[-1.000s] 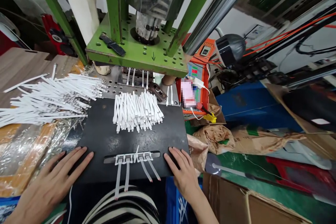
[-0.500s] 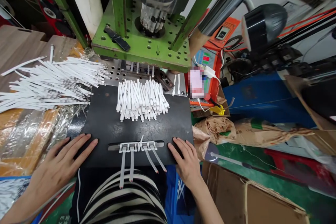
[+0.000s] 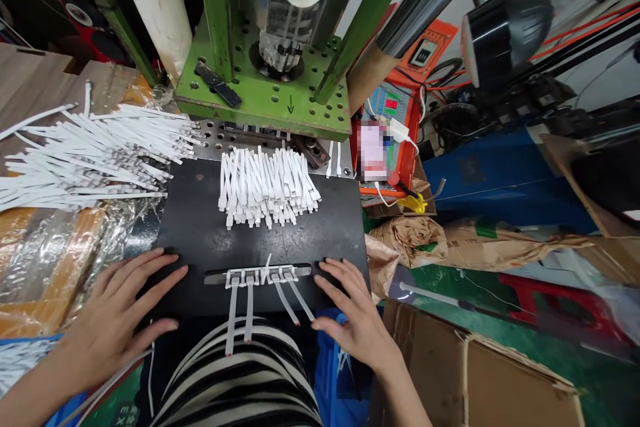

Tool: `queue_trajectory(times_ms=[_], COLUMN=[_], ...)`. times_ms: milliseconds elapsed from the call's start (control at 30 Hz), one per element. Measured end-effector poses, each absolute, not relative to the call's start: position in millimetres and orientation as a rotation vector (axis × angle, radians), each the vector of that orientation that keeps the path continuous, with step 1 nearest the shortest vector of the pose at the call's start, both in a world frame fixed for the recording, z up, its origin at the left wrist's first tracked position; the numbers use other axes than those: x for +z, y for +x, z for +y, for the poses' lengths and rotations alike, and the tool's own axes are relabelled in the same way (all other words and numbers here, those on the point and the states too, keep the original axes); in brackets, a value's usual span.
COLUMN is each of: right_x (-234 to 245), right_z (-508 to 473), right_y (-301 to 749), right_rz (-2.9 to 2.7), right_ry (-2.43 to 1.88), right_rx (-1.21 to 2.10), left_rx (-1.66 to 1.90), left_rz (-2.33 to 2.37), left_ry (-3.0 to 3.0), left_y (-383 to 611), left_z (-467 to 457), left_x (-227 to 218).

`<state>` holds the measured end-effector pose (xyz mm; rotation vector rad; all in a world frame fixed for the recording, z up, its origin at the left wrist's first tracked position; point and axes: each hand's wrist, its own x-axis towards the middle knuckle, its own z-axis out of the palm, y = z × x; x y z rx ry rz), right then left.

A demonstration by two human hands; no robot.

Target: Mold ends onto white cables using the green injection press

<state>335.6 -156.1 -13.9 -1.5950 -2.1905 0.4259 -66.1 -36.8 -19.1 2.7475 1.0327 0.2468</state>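
My left hand (image 3: 127, 303) rests open at the left front edge of a black plate (image 3: 193, 230), fingers spread, holding nothing. On the opposite side my right hand (image 3: 353, 310) lies open at the plate's right edge, its thumb close to the end of a flat white cable. Between the hands a white moulded strip with several short cables (image 3: 249, 303) lies across a slot near the front edge, the cables hanging toward my striped top. Farther back on the plate sits a pile of short white cables with connector ends (image 3: 270, 187).
A green press (image 3: 270, 113) stands behind the plate, its platen lowered over the tooling. At left lies a heap of longer white cables (image 3: 95, 153). An orange control box (image 3: 413, 167), a black lamp (image 3: 507, 37) and a cardboard box (image 3: 515, 373) are on the right.
Both thumbs have come out from under the plate's edge and spread away from the fingers. The press platen sits lower over the tooling. The view has shifted slightly.
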Motion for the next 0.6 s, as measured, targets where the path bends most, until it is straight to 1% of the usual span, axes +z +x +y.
queue_trajectory(times_ms=[100, 233, 333, 467, 533, 600], right_x=[-11, -11, -3, 3, -1, -7], right_z=[-136, -105, -85, -53, -34, -18], right_y=[313, 301, 311, 308, 291, 272], right_rz=[-2.087, -2.100, -2.203, -2.305, -2.210, -1.992], right_ry=[-1.445, -1.339, -1.258, -1.166, -1.260, -1.404], right_rx=[0.473, 0.522, 0.728, 0.989, 0.932, 0.746], left_rx=[0.301, 0.319, 0.288, 0.334, 0.360, 0.384], left_rz=[0.878, 0.863, 0.853, 0.806, 0.797, 0.790], left_ry=[2.677, 2.594, 2.479, 2.426, 2.439, 2.453], left_y=[-44, -12, -2, 0, 1, 2], left_z=[-33, -32, -28, -22, -21, -22], left_x=[-18, -22, -22, -21, -20, -19])
